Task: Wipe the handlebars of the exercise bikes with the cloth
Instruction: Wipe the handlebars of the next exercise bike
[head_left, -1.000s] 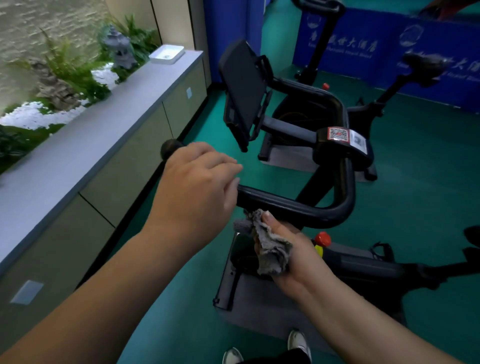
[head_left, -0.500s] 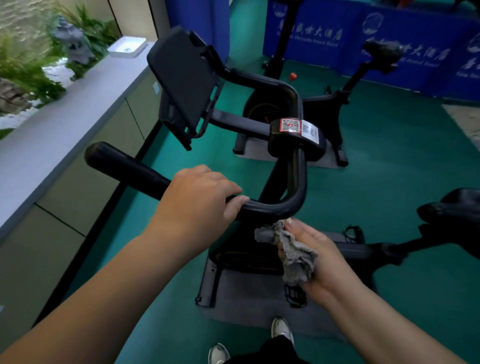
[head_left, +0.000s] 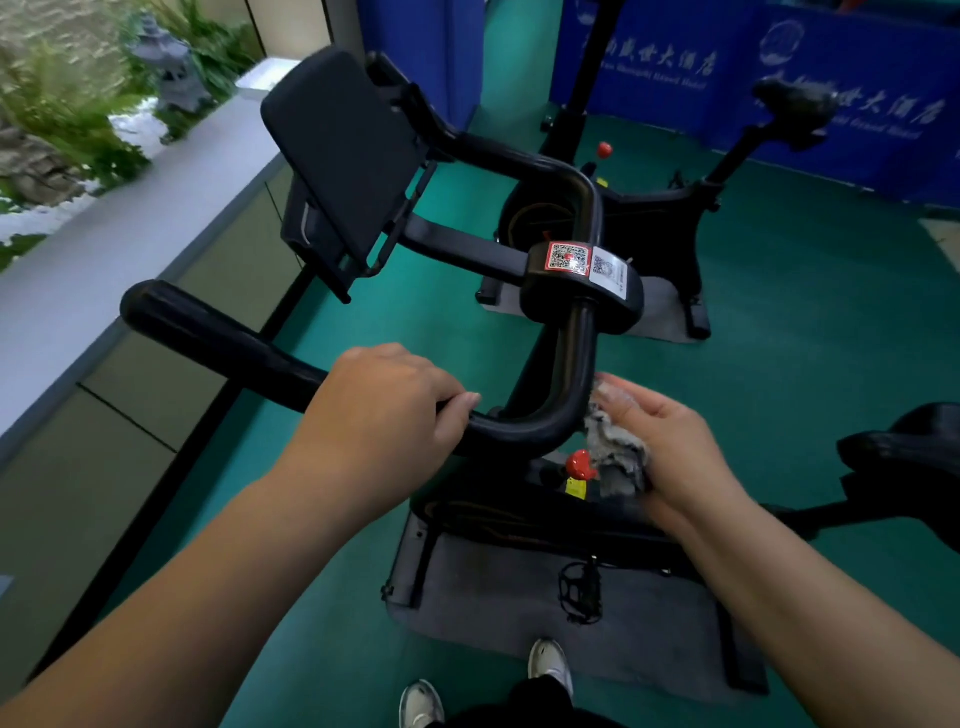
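Observation:
A black looped handlebar (head_left: 574, 364) of the nearest exercise bike fills the middle of the head view, with a dark screen (head_left: 343, 150) mounted at its far end. My left hand (head_left: 384, 410) grips the near left bar of the handlebar. My right hand (head_left: 670, 447) holds a crumpled grey cloth (head_left: 613, 452) pressed against the outer right side of the handlebar's near bend. A red knob (head_left: 579, 464) on the bike frame sits just below the cloth.
A grey-topped cabinet (head_left: 130, 244) runs along the left. A second bike (head_left: 665, 218) stands ahead on a mat, before blue banners (head_left: 727, 67). A black saddle (head_left: 909, 447) juts in at the right. A grey mat (head_left: 493, 603) lies under the near bike, my shoes (head_left: 550, 660) at its edge.
My right hand has carried the cloth from under the near bar up around the bend to its right side. My left hand keeps its grip. The view has shifted slightly.

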